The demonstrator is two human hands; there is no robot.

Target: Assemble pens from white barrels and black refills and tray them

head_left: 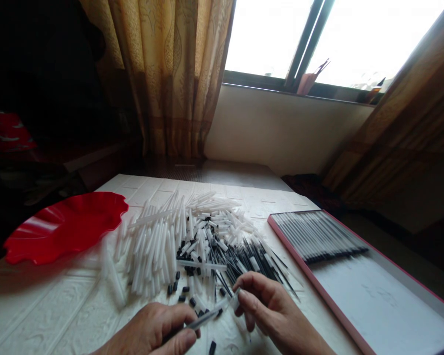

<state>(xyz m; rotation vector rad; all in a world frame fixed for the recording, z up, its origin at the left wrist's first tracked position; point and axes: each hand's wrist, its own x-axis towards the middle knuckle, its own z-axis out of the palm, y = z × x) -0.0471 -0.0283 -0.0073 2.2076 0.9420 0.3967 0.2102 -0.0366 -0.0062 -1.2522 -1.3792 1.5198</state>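
My left hand (161,323) is closed around a clear pen (207,318) with a dark refill inside. The thumb and fingers of my right hand (268,303) pinch a small translucent piece (234,300), which looks like a pen cap, at the pen's far end. Whether the cap is seated on the pen, I cannot tell. Beyond my hands is a heap of translucent white pen barrels (153,256), with thin black refills (261,256) on its right side. Several black end plugs (186,289) are scattered in front of the heap.
At the left stands a red wavy-edged dish (66,227). A pink-rimmed tray (385,305) on the right holds a row of pens (325,234) at its far end. The table has a white brick-patterned cover (40,305). Behind it are a curtain (170,74) and a window.
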